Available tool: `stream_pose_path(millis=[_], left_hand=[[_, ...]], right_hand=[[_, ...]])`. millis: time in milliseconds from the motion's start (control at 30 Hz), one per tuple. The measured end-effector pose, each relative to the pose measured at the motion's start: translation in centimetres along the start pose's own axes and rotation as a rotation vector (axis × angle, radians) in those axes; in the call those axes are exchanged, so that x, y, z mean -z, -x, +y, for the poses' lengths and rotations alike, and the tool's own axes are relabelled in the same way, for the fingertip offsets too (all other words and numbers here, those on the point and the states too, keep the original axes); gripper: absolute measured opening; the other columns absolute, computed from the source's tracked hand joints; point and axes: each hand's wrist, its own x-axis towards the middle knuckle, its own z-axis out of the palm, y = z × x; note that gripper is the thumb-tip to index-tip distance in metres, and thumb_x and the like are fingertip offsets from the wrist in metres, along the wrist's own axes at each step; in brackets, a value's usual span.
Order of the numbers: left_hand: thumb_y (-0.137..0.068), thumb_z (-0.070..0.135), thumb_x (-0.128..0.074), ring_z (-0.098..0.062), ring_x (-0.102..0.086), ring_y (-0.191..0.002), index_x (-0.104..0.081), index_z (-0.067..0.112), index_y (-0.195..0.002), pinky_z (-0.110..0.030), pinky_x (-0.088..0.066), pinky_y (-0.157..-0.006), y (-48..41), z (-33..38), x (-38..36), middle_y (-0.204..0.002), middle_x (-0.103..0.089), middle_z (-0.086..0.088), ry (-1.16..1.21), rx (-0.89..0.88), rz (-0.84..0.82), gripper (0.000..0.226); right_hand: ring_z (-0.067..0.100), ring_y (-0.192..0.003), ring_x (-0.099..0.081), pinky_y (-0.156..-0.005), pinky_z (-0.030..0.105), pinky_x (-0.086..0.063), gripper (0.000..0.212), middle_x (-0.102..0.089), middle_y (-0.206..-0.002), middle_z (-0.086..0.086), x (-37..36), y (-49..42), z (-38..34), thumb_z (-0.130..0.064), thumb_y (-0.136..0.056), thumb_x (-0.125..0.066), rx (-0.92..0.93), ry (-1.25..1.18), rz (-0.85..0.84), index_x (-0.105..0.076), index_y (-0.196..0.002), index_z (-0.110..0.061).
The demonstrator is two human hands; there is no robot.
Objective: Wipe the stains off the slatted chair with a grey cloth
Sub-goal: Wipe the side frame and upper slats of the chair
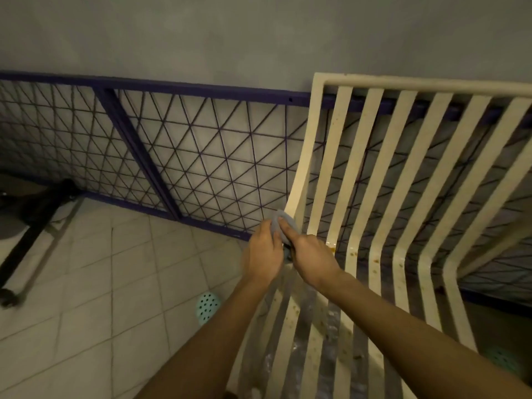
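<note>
Hands were shown close together at the centre: the left hand (263,251) and the right hand (312,260) were both curled about the grey cloth (283,221). The cloth was bunched between them and pressed against the outer left upright of the slatted chair (314,125), just above the bend where backrest met seat. Behind everything a plain grey wall (230,33) was seen, and below it a pale tiled floor (100,269). A purple wire-mesh frame (141,156) was stood on edge against the wall, partly covered at the right by the chair. The cream slats were marked with orange-brown stains (332,249); the heaviest blot lay at the bend just beside the right hand, and finer specks were scattered along the seat slats. A black stand (37,220) was seen on the floor at the far left. A teal perforated slipper (207,306) was seen on the tiles beside the left forearm, and a second teal shape (501,361), blurred, at the lower right.
</note>
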Motion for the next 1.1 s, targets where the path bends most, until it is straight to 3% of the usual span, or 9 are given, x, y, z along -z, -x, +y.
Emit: stream_pose_path(millis=[200, 367, 533, 633, 700, 767, 867, 1000, 1100], left_hand=[[-0.101, 0.028, -0.041, -0.016, -0.064, -0.090, -0.050, 0.017, -0.127, -0.027, -0.051, -0.069, 8.3, -1.3, 3.6, -0.106, -0.066, -0.002, -0.026, 0.091, -0.062, 0.030], [-0.101, 0.025, -0.043, -0.015, -0.063, -0.080, -0.060, 0.016, -0.103, -0.025, -0.049, -0.066, 13.0, -1.5, 6.6, -0.088, -0.065, 0.000, 0.220, 0.212, 0.003, 0.019], [-0.100, 0.027, -0.044, -0.013, -0.056, -0.071, -0.059, 0.013, -0.093, -0.026, -0.043, -0.064, 16.3, -1.3, 8.6, -0.081, -0.060, -0.002, 0.297, 0.271, 0.002, 0.022], [-0.099, 0.019, -0.047, -0.014, -0.055, -0.070, -0.059, 0.008, -0.089, -0.024, -0.042, -0.063, 17.6, -1.2, 9.6, -0.078, -0.060, -0.004, 0.351, 0.307, 0.037, 0.019], [-0.099, 0.012, -0.046, -0.014, -0.059, -0.074, -0.061, 0.007, -0.090, -0.018, -0.047, -0.064, 19.0, -1.4, 10.1, -0.080, -0.062, -0.005, 0.416, 0.338, 0.038, 0.018], [-0.099, 0.009, -0.044, -0.020, -0.062, -0.081, -0.062, 0.006, -0.091, -0.024, -0.051, -0.071, 19.6, -2.0, 10.4, -0.084, -0.065, -0.010, 0.474, 0.365, 0.045, 0.020], [-0.098, 0.009, -0.043, -0.028, -0.063, -0.087, -0.064, 0.007, -0.091, -0.040, -0.051, -0.077, 18.5, -1.9, 10.6, -0.088, -0.067, -0.012, 0.493, 0.394, 0.059, 0.023], [-0.098, 0.007, -0.041, -0.019, -0.060, -0.087, -0.062, 0.007, -0.095, -0.027, -0.047, -0.073, 16.2, -0.6, 10.8, -0.091, -0.065, -0.008, 0.485, 0.396, -0.009, 0.022], [-0.099, 0.016, -0.043, -0.017, -0.061, -0.091, -0.062, 0.013, -0.101, -0.027, -0.044, -0.074, 14.4, -0.2, 10.4, -0.096, -0.065, -0.004, 0.414, 0.416, -0.117, 0.019]], right_hand=[[0.034, -0.094, -0.064, -0.080, 0.044, -0.054, 0.075, -0.062, -0.110, 0.019, -2.8, 6.8, -3.9, -0.018, -0.099, -0.046, 0.025, -0.020, -0.072, 0.004, -0.152, -0.039], [0.032, -0.097, -0.061, -0.092, 0.043, -0.046, 0.076, -0.063, -0.109, 0.014, -3.7, 10.7, -7.0, -0.020, -0.098, -0.048, 0.080, 0.052, -0.098, 0.003, -0.153, -0.035], [0.044, -0.145, -0.016, -0.116, 0.059, -0.017, 0.063, -0.018, -0.156, 0.025, -2.8, 13.6, -9.0, -0.036, -0.093, -0.055, 0.202, 0.317, 0.182, -0.031, -0.150, -0.021], [0.033, -0.149, -0.006, -0.119, 0.044, -0.010, 0.057, -0.005, -0.161, 0.015, -3.6, 14.9, -9.7, -0.019, -0.097, -0.051, 0.380, 0.140, 0.152, -0.030, -0.150, -0.016], [0.024, -0.149, -0.007, -0.120, 0.036, -0.014, 0.070, -0.002, -0.163, 0.005, -4.4, 16.5, -10.1, -0.004, -0.095, -0.052, 0.438, -0.035, 0.035, -0.018, -0.154, -0.019], [0.020, -0.150, -0.007, -0.120, 0.035, -0.021, 0.082, -0.003, -0.163, 0.001, -4.9, 17.1, -10.0, 0.005, -0.089, -0.056, 0.502, -0.090, 0.045, -0.015, -0.155, -0.021], [0.019, -0.149, -0.012, -0.120, 0.035, -0.022, 0.078, -0.015, -0.162, 0.002, -4.8, 15.9, -9.2, 0.007, -0.088, -0.055, 0.562, -0.104, 0.119, -0.022, -0.154, -0.021], [0.016, -0.148, -0.017, -0.119, 0.031, -0.023, 0.071, -0.021, -0.160, 0.002, -4.1, 13.8, -8.0, 0.001, -0.091, -0.050, 0.590, -0.149, 0.121, -0.024, -0.153, -0.021], [0.016, -0.146, -0.019, -0.117, 0.030, -0.025, 0.075, -0.024, -0.158, 0.001, -3.8, 11.9, -6.4, 0.007, -0.087, -0.055, 0.543, -0.153, 0.139, -0.029, -0.152, -0.020]])
